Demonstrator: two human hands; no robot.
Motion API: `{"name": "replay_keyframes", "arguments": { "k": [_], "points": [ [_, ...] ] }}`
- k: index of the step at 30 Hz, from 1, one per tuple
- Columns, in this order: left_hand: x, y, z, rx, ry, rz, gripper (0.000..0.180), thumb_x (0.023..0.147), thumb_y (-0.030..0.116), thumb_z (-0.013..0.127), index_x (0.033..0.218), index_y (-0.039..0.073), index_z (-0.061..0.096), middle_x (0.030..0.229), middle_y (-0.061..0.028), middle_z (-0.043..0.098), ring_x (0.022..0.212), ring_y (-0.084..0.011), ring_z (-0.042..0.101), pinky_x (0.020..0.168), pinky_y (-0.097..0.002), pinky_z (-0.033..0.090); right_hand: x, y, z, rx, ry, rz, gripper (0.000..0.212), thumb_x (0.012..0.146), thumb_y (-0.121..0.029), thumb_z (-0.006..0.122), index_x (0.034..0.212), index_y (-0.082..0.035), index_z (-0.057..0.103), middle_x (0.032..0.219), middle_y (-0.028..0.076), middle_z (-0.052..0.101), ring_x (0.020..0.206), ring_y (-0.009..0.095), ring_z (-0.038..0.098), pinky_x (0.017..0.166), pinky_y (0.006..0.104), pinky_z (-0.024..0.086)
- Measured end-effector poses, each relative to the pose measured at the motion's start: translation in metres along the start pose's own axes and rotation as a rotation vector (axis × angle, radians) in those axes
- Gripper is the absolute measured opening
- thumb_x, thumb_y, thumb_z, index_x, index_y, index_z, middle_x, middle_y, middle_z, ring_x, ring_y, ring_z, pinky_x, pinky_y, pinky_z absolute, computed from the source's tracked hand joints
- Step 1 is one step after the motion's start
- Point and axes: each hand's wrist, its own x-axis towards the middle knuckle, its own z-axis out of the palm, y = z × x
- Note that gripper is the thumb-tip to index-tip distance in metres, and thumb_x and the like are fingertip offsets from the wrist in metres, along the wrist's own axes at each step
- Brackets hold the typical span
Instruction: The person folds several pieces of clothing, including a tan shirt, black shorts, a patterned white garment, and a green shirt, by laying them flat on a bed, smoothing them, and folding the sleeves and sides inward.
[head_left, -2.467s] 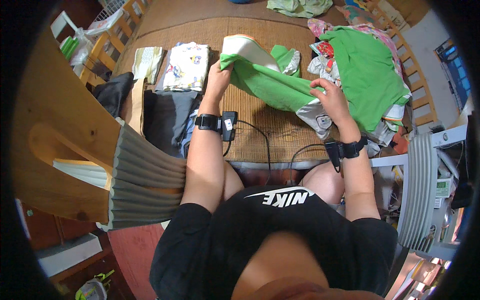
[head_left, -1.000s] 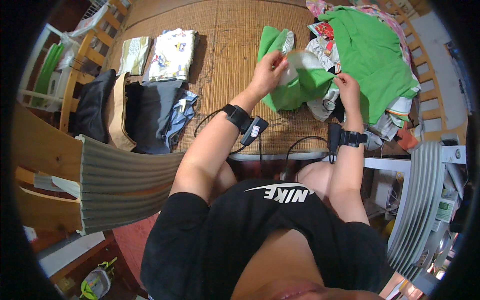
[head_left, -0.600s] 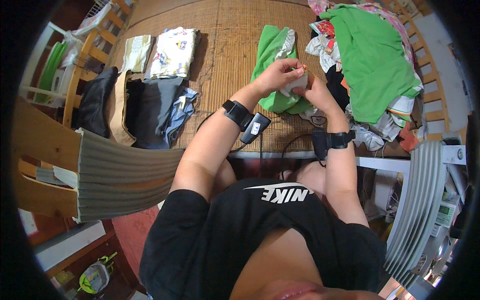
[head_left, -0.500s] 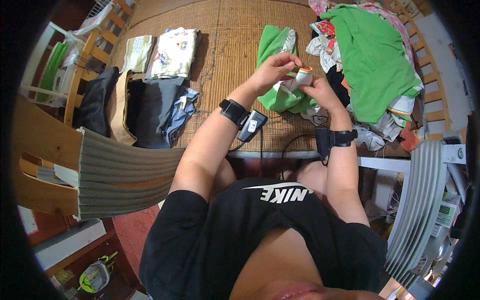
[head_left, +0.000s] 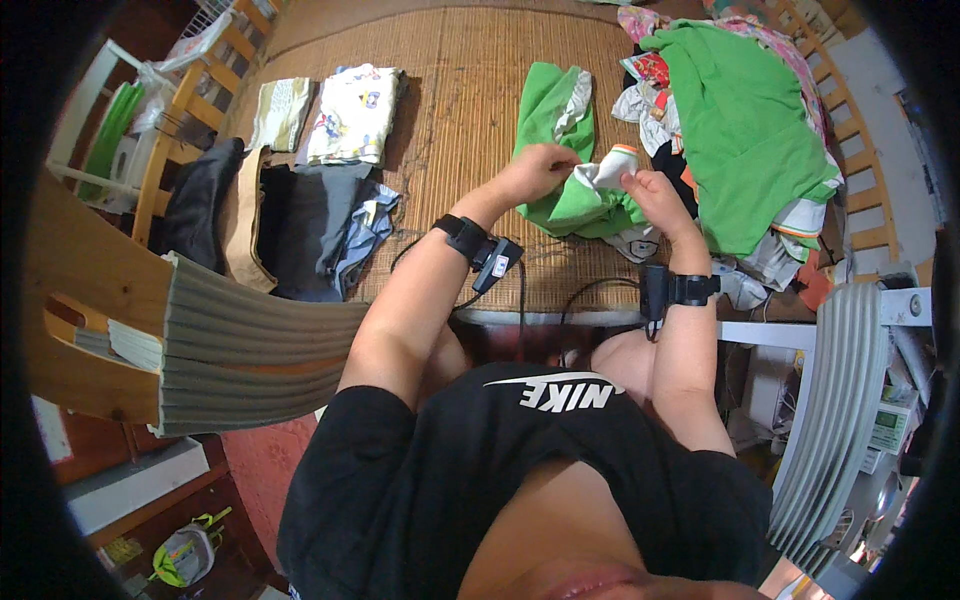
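A green garment with white panels [head_left: 585, 212] lies crumpled on the woven mat, in front of me. Its white cuff [head_left: 622, 160], edged with orange and green stripes, stands up from the cloth. My right hand [head_left: 657, 205] pinches that cuff between thumb and fingers. My left hand [head_left: 545, 172] is closed at the white part beside it, fingertips on the cloth. Both wrists carry black straps with small devices and cables.
A heap of clothes with a large green garment [head_left: 735, 130] lies to the right. At left are folded white printed clothes [head_left: 355, 115], dark grey trousers [head_left: 310, 225] and tan trousers [head_left: 243, 220]. The woven mat [head_left: 460, 110] lies between, with wooden rails [head_left: 190, 100] alongside.
My left hand has come away from the cuff's striped edge, down and to the left onto the white cloth. My right hand has shifted slightly to the right, still pinching the cuff.
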Motion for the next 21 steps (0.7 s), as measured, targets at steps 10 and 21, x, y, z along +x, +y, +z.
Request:
{"name": "replay_keyframes", "arguments": {
  "k": [10,21],
  "points": [
    [-0.038,-0.038,-0.094,0.262,0.337,-0.49,0.026,0.068,0.019,0.047,0.08,-0.003,0.056,0.06,-0.0097,0.053,0.063,-0.0165,0.052,0.058,-0.0285,0.04,0.003,0.007,-0.008,0.025,0.562,-0.093,0.043,0.081,-0.033,0.047,0.06,0.004,0.042,0.048,0.003,0.04,0.048,0.008,0.035,0.046,0.0265,0.031],
    [-0.027,-0.009,-0.019,0.049,0.026,-0.043,0.046,0.066,0.034,0.063,0.098,0.003,0.05,0.078,-0.0128,0.058,0.074,-0.0245,0.056,0.064,-0.0303,0.044,0.015,0.012,0.012,-0.169,0.445,-0.176,0.043,0.08,-0.032,0.048,0.057,0.004,0.04,0.044,0.011,0.031,0.042,0.016,0.029,0.041,0.0317,0.028]
  ]
}}
